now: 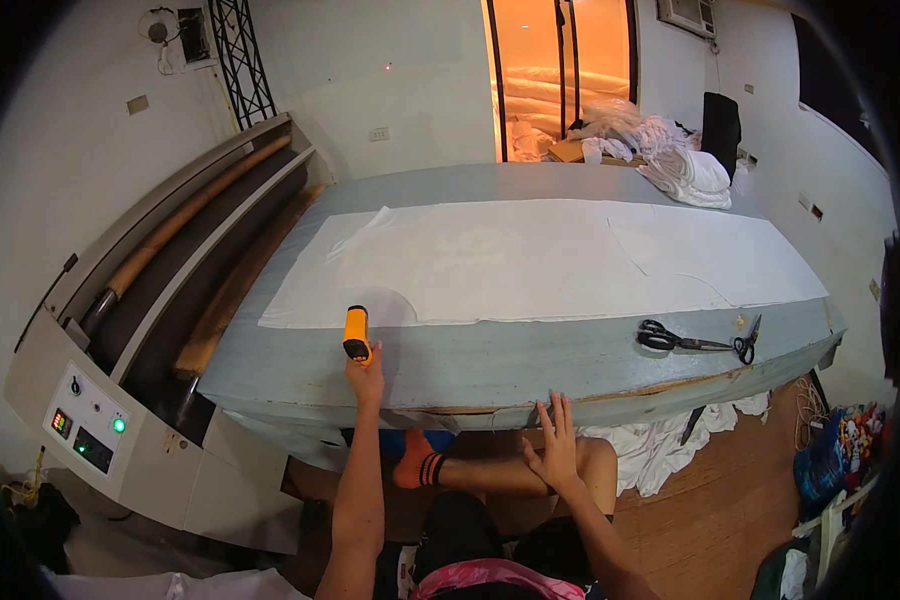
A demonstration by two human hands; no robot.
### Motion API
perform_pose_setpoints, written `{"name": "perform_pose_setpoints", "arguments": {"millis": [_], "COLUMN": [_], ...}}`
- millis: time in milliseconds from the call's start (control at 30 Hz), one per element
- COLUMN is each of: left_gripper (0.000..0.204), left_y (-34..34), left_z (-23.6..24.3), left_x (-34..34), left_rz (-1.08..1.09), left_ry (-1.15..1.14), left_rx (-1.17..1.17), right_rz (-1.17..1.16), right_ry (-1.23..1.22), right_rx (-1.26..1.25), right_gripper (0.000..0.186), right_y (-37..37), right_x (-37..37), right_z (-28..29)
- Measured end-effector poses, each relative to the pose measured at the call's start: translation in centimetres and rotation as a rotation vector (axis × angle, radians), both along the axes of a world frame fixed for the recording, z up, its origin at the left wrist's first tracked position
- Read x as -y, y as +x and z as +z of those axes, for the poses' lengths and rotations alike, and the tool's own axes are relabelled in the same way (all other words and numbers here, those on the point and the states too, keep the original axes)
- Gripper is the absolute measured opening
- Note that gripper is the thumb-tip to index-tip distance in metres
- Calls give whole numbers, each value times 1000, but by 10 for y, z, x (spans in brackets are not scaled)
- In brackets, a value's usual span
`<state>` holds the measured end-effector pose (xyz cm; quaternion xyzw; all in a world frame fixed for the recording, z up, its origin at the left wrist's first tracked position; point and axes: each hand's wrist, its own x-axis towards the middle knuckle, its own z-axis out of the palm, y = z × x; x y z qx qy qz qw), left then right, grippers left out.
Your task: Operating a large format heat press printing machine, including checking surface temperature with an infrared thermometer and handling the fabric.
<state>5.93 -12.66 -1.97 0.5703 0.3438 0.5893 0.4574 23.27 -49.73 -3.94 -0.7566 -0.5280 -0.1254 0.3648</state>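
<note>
My left hand [366, 378] is closed around the grip of a yellow-and-black infrared thermometer [357, 335], held upright over the near left part of a padded grey-blue table [450, 365]. Beyond it, white fabric [490, 250] lies spread along the table, with cut edges showing at its right part. My right hand [558, 440] holds nothing; its fingers are stretched out and apart, with the tips at the table's front edge. Whether they touch it I cannot tell. Scissors with black handles [660, 336] lie right of centre, beside a second, smaller pair [746, 348].
A roller heat press [210, 220] with a lit control panel [88, 425] stands along the table's left side. A folded white cloth pile [692, 178] sits at the far right corner. White cloth [660, 455] hangs beneath the table, and bags [825, 455] stand on the floor at right.
</note>
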Motion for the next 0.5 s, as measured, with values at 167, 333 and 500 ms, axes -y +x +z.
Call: {"name": "perform_pose_setpoints", "arguments": {"millis": [167, 333, 500], "left_gripper": [25, 27, 28], "left_y": [1, 2, -2], "left_z": [5, 9, 8], "left_x": [5, 7, 6], "left_rz": [24, 1, 31], "left_ry": [-15, -26, 3], "left_rx": [6, 3, -20], "right_rz": [2, 3, 8], "right_ry": [2, 19, 9], "right_rx": [-3, 0, -19], "right_gripper": [80, 80, 80], "right_y": [-1, 1, -3], "right_x": [0, -1, -1], "right_z": [2, 1, 5]}}
